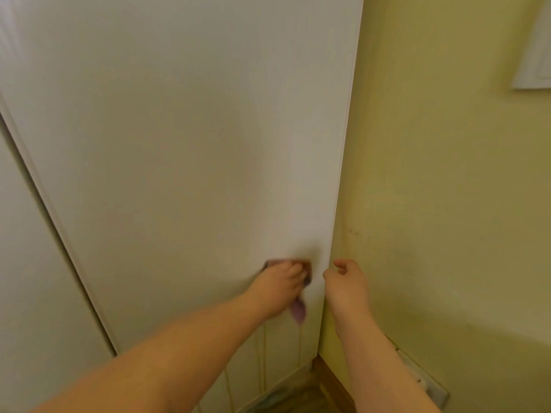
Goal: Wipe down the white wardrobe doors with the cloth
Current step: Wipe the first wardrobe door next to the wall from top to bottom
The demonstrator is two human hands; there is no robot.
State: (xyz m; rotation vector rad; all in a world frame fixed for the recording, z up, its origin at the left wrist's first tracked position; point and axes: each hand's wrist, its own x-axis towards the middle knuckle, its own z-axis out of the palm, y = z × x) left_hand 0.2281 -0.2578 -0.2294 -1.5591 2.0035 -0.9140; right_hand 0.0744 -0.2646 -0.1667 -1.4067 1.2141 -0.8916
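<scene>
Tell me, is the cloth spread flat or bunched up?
Bunched: the left hand presses the cloth on the wardrobe door, one purple end hanging below.

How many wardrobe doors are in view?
2: the middle door, under the left hand and cloth, and the far-left door. Others may be out of frame.

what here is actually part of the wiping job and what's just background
Part of the job:
- white wardrobe door
- cloth, pressed to the door by the left hand

Not in use:
- right hand, empty, by the door's edge
- yellow wall
- white frame on it
- socket plate, low down
- wooden floor
</scene>
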